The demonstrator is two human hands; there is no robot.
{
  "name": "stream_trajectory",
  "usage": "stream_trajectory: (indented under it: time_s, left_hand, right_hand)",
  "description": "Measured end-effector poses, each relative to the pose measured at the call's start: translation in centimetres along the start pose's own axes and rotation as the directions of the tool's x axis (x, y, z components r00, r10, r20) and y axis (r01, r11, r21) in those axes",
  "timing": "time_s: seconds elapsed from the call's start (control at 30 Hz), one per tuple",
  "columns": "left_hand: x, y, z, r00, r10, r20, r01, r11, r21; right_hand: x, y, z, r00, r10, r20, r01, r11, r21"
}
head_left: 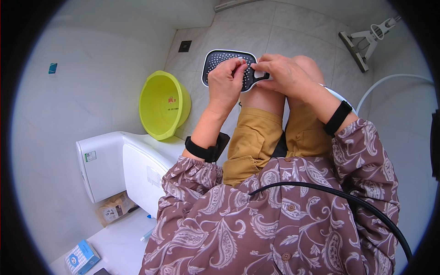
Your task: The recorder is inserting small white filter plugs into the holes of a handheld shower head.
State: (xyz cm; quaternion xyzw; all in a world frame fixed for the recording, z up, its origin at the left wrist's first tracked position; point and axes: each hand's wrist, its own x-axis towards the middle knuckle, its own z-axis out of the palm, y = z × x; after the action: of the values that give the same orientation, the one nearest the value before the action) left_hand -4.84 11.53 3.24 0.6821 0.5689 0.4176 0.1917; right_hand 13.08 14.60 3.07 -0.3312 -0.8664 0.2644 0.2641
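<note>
A shower head (214, 61) with a dark face, pale nozzle dots and a white rim lies face up above my knees. My right hand (285, 74) grips it at the narrow neck, thumb and fingers on either side. Over the nozzle face is my left hand (223, 82), its thumb and fingertips pinched together. Something small and whitish shows at those fingertips, too small to name. The left hand covers part of the dotted face. My right forearm partly hides the shower head's handle.
A yellow-green plastic basin (156, 126) leans to the left beside a white toilet (103, 160). A floor drain (184, 46) lies ahead. At the far right stand a squeegee-type mop (360, 50) and a curving white hose (382, 79). A blue-white box (82, 257) sits lower left.
</note>
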Motion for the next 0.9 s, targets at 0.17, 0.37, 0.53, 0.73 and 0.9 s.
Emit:
stream_trajectory:
  time_s: [0.17, 0.37, 0.53, 0.73, 0.9]
  left_hand:
    - [-0.1, -0.2, 0.1, 0.998, 0.055, -0.006, -0.055, 0.998, 0.003]
    - [0.3, -0.9, -0.8, 0.985, -0.159, 0.068, 0.169, 0.968, -0.185]
    - [0.3, -0.6, -0.6, 0.973, -0.211, 0.094, 0.23, 0.926, -0.3]
    - [0.1, 0.1, -0.4, 0.962, -0.267, 0.052, 0.268, 0.897, -0.352]
    - [-0.1, -0.3, 0.0, 0.971, -0.24, 0.012, 0.229, 0.905, -0.358]
  right_hand:
    - [0.0, 0.0, -0.1, 1.0, -0.003, -0.003, 0.003, 1.0, -0.01]
    - [0.2, -0.8, -0.6, 0.995, 0.054, 0.089, -0.052, 0.998, -0.024]
    - [0.1, -0.5, -0.4, 0.995, 0.057, 0.076, -0.055, 0.998, -0.031]
    - [0.1, -0.4, -0.3, 0.997, 0.037, 0.07, -0.035, 0.999, -0.038]
    - [0.0, -0.1, 0.1, 1.0, -0.002, 0.011, 0.002, 1.0, -0.031]
